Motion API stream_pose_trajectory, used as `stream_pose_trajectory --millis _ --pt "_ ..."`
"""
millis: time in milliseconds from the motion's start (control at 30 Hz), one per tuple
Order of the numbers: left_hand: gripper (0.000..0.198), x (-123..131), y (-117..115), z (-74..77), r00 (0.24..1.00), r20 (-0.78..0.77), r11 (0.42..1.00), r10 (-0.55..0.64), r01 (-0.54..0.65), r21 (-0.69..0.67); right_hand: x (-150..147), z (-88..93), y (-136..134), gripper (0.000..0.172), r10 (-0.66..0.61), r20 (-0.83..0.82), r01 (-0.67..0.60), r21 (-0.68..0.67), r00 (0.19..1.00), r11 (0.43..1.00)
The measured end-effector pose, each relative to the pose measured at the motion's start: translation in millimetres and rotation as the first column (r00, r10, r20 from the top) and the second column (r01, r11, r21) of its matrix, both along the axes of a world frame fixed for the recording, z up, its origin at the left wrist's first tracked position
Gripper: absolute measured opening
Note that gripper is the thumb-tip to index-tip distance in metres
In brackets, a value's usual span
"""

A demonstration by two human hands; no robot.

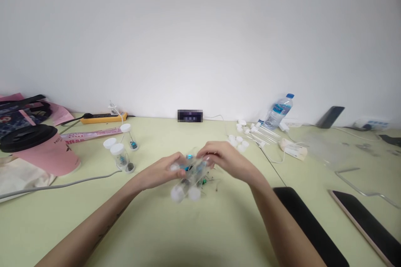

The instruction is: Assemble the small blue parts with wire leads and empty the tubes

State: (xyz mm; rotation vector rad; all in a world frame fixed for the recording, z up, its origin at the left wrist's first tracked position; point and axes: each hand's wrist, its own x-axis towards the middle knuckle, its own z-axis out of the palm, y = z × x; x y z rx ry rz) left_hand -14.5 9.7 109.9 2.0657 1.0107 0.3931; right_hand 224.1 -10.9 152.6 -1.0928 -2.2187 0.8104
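Observation:
Near the middle of the pale green table [150, 225], my left hand [164, 171] is closed round clear tubes with white caps. My right hand [219, 156] has its fingers bent onto the upper end of the clear tubes [191, 181]. Blue bits show inside the tubes, and two white caps point toward me; motion blurs the details. Beneath and just right of them lie small green pieces [204, 182] with thin wires. On the left, several clear tubes with white caps [117, 149] stand upright with blue items inside.
A pink cup [46, 150] leans at the left, near a grey cable [72, 182] and yellow power strip [103, 118]. Loose white caps [239, 144], empty tubes [265, 133] and a water bottle [278, 112] are back right. Two phones [307, 221] [363, 221] lie front right.

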Motion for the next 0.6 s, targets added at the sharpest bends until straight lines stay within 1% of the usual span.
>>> stream_pose_trajectory --millis 33,67,100,133,167,233,267,300,333,367,400,433,467,500,533,567,600 --pt "0.048 -3.7 0.2 4.3 0.998 0.009 0.996 0.065 -0.066 0.061 8.9 3.7 3.1 0.027 -0.054 -0.029 0.055 0.011 0.998 0.998" --pt "0.049 -8.6 0.5 9.7 0.988 0.017 0.979 0.15 -0.151 0.137 19.9 8.1 6.8 0.026 -0.129 -0.053 0.131 0.028 0.99 0.991" --pt "0.051 -14.8 0.7 16.3 0.968 0.023 0.94 0.25 -0.248 0.235 33.1 12.8 11.3 0.025 -0.22 -0.063 0.223 0.051 0.973 0.973" --pt "0.051 -22.2 0.8 23.8 0.937 0.041 0.874 0.347 -0.338 0.348 48.4 17.4 16.4 0.023 -0.324 -0.065 0.329 0.086 0.944 0.941" --pt "0.049 -30.9 0.8 32.2 0.903 0.06 0.791 0.425 -0.403 0.46 65.8 21.4 22.2 0.022 -0.434 -0.066 0.439 0.121 0.899 0.89" --pt "0.039 -50.9 0.7 49.1 0.822 0.1 0.596 0.561 -0.485 0.64 105.5 25.4 35.5 0.021 -0.623 -0.087 0.627 0.184 0.778 0.757" --pt "0.035 -61.8 0.9 56.4 0.782 0.116 0.509 0.612 -0.503 0.699 126.8 24.5 42.7 0.021 -0.68 -0.126 0.69 0.199 0.722 0.696" --pt "0.034 -72.7 1.7 62.3 0.748 0.104 0.457 0.655 -0.502 0.734 148.3 21.5 50.1 0.022 -0.714 -0.185 0.737 0.181 0.675 0.651" --pt "0.036 -83.2 3.0 66.2 0.702 0.076 0.42 0.708 -0.505 0.754 169.0 16.5 57.6 0.02 -0.748 -0.29 0.8 0.141 0.597 0.583" --pt "0.04 -92.9 5.1 67.9 0.669 0.006 0.441 0.743 -0.496 0.748 188.4 9.7 65.0 0.017 -0.774 -0.417 0.865 0.063 0.476 0.498" --pt "0.047 -101.3 7.9 67.4 0.643 -0.08 0.489 0.762 -0.49 0.722 205.9 1.4 72.1 0.017 -0.787 -0.474 0.902 0.038 0.395 0.429" --pt "0.057 -108.2 11.4 64.9 0.63 -0.196 0.569 0.751 -0.468 0.676 220.8 -7.8 78.7 0.016 -0.794 -0.517 0.932 0.023 0.32 0.361" --pt "0.067 -113.1 15.4 61.0 0.623 -0.304 0.649 0.721 -0.452 0.613 233.0 -17.6 84.9 0.016 -0.792 -0.546 0.947 0.005 0.273 0.322" --pt "0.074 -116.1 19.7 56.2 0.621 -0.389 0.713 0.68 -0.439 0.546 242.2 -27.4 90.4 0.015 -0.79 -0.564 0.955 -0.009 0.24 0.296" --pt "0.079 -117.3 24.2 51.1 0.624 -0.453 0.763 0.637 -0.421 0.491 248.6 -37.1 95.4 0.014 -0.787 -0.575 0.959 -0.017 0.222 0.283" --pt "0.082 -116.9 28.6 46.2 0.625 -0.494 0.792 0.604 -0.404 0.457 252.1 -46.4 100.2 0.014 -0.785 -0.579 0.959 -0.018 0.22 0.282" --pt "0.08 -115.6 32.8 41.9 0.618 -0.519 0.803 0.591 -0.393 0.448 253.2 -55.2 104.9 0.013 -0.783 -0.578 0.958 -0.011 0.228 0.286"
